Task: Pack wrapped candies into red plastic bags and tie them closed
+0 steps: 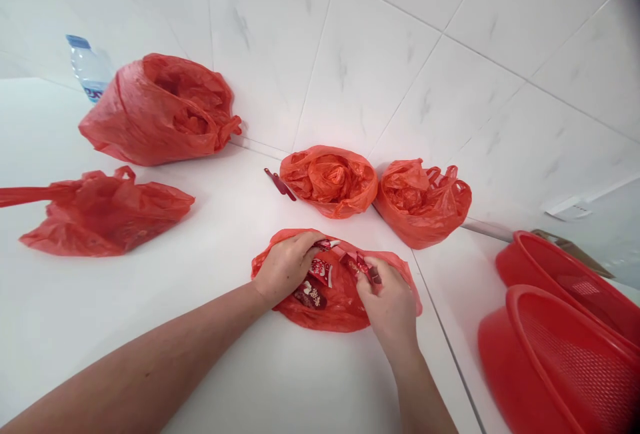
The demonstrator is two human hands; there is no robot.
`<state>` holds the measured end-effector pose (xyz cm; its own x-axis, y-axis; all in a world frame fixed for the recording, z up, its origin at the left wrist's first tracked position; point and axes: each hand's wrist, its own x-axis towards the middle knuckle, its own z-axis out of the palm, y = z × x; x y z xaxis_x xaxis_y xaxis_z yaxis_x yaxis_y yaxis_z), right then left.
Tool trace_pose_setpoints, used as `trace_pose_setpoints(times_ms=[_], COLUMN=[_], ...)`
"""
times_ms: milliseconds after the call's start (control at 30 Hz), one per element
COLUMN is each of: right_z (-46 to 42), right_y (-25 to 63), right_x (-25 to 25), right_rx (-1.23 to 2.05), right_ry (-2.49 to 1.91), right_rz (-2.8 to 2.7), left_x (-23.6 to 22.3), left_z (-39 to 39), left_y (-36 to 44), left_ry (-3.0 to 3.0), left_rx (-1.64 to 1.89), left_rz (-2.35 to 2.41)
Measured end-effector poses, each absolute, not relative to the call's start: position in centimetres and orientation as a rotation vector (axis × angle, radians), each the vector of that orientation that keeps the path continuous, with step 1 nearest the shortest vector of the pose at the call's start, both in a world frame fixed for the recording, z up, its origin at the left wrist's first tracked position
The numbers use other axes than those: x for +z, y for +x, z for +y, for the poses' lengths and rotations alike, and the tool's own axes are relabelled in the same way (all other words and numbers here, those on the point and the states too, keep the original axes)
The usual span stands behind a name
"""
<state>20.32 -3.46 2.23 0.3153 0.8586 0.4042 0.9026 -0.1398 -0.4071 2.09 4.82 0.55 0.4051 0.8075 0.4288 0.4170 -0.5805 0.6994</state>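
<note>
An open red plastic bag [345, 314] lies on the white table in front of me, with several small wrapped packets in it. My left hand [285, 264] reaches over its left side, fingers closed on a red-and-white wrapped packet [326, 245]. Over the right side, my right hand [387, 291] pinches another red wrapped packet [361, 266] between thumb and fingers. Between my hands, a red packet with white lettering [321, 271] and a dark brown-red packet [311, 294] rest inside the bag. My fingers partly hide the held packets.
Two bunched red bags [327, 181] [423, 201] stand by the tiled wall, dark red strips [280, 184] beside one. Leftward are a large red bag [150, 114], a flatter red bag [105, 214] and a water bottle [87, 67]. Red plastic baskets [510, 347] stand at right, past a table seam.
</note>
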Motion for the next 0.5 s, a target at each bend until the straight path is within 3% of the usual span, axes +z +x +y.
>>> trace_pose_setpoints(times_ms=[500], right_z=[-2.1], right_y=[16.8], right_x=[-0.6], right_rx=[-0.151], right_ry=[-1.724], right_rz=[-2.069], left_x=[0.2], left_z=[4.7], left_y=[2.2], left_ry=[1.992], left_rx=[1.235], left_rz=[0.988])
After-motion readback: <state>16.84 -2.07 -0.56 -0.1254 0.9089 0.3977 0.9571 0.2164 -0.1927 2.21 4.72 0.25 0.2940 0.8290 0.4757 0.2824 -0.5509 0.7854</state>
